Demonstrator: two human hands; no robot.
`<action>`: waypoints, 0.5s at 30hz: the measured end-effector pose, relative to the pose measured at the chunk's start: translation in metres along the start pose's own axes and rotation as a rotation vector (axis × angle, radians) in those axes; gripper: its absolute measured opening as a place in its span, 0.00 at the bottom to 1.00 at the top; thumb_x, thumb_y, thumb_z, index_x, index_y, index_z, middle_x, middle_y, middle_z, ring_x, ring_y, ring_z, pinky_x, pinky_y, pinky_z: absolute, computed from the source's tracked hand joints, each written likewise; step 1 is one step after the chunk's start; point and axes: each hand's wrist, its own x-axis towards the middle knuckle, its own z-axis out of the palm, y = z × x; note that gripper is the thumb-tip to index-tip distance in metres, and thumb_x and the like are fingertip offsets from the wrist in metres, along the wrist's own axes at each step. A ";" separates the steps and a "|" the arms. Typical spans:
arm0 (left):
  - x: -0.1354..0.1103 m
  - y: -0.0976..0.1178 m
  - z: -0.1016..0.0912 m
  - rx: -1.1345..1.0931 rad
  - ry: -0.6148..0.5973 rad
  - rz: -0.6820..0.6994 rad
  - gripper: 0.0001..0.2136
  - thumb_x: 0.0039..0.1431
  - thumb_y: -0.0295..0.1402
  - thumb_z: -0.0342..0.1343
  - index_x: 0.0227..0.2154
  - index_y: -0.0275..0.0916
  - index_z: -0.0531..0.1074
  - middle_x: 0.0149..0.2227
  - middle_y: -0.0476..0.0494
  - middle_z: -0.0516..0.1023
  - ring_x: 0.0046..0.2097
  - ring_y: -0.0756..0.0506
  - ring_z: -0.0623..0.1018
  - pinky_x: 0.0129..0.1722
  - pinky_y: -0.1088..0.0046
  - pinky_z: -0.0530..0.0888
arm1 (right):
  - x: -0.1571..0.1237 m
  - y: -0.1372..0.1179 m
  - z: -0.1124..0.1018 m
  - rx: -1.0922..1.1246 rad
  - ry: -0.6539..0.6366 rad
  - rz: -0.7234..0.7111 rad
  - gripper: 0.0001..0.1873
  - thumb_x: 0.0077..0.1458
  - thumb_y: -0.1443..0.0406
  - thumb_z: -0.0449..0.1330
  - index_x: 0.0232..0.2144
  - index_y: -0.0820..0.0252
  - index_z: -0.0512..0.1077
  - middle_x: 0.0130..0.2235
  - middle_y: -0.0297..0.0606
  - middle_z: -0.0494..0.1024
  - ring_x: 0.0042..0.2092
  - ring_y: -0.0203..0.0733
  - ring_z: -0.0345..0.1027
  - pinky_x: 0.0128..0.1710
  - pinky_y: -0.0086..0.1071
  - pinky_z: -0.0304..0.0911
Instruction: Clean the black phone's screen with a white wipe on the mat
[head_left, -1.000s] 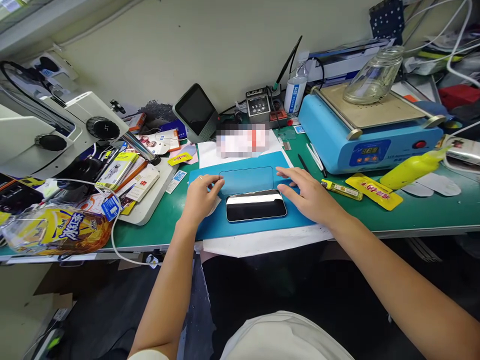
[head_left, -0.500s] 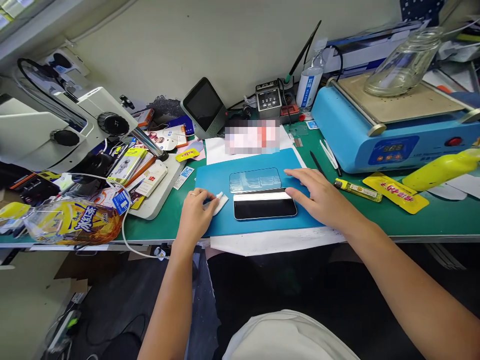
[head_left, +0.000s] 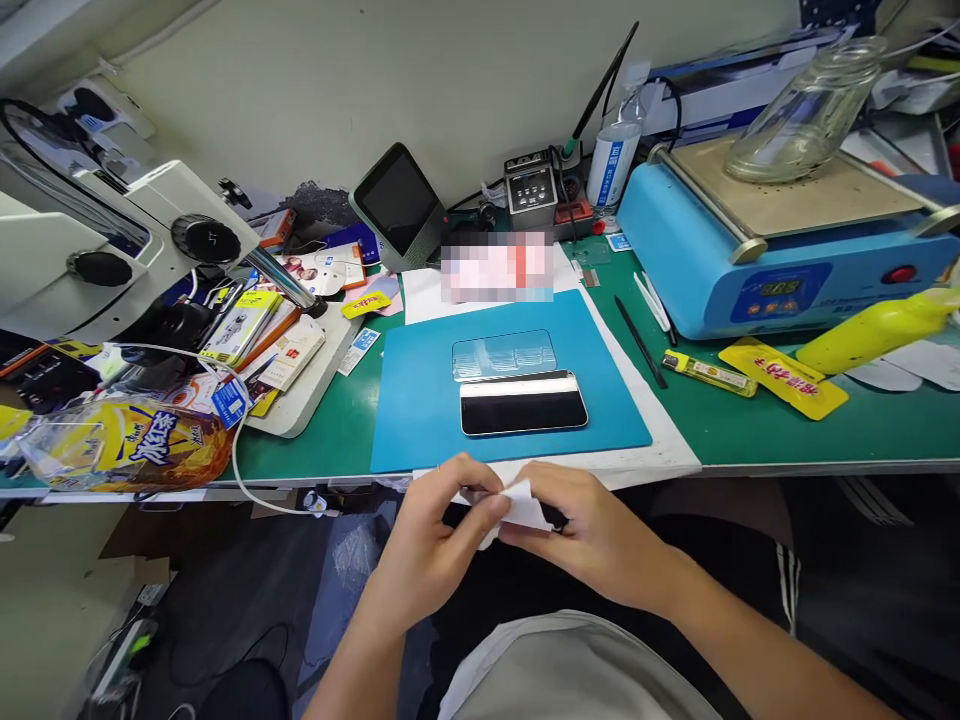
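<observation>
My left hand (head_left: pixel 439 545) and my right hand (head_left: pixel 592 530) are together in front of the table edge, above my lap. Between them is a folded white wipe (head_left: pixel 528 508), pinched by the thumb and fingers of both hands. Beyond them a smartphone (head_left: pixel 525 410) lies face up on the blue mat (head_left: pixel 412 400), its dark screen crossed by a bright reflection. Along the phone's far side rests a clear, dark-edged glass sheet (head_left: pixel 504 356) with whitish streaks.
A blue heating machine (head_left: pixel 690 260) carrying a glass jar (head_left: pixel 802 120) stands right. A black stick tool (head_left: pixel 640 340), tweezers (head_left: pixel 655 305) and a yellow tube (head_left: pixel 709 373) lie beside the mat. Left are a microscope arm (head_left: pixel 187 220) and a drink bottle (head_left: pixel 142 440).
My left hand has lifted the white wipe off the mat and brought it toward my body. My right hand has left the phone's side and now grips the wipe too.
</observation>
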 end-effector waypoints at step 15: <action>0.018 -0.022 -0.018 -0.084 0.294 0.028 0.06 0.67 0.28 0.60 0.42 0.47 0.76 0.42 0.49 0.75 0.43 0.48 0.75 0.43 0.73 0.72 | 0.000 -0.003 0.035 0.796 -0.039 0.337 0.20 0.64 0.47 0.61 0.37 0.59 0.74 0.30 0.36 0.79 0.29 0.35 0.67 0.31 0.32 0.61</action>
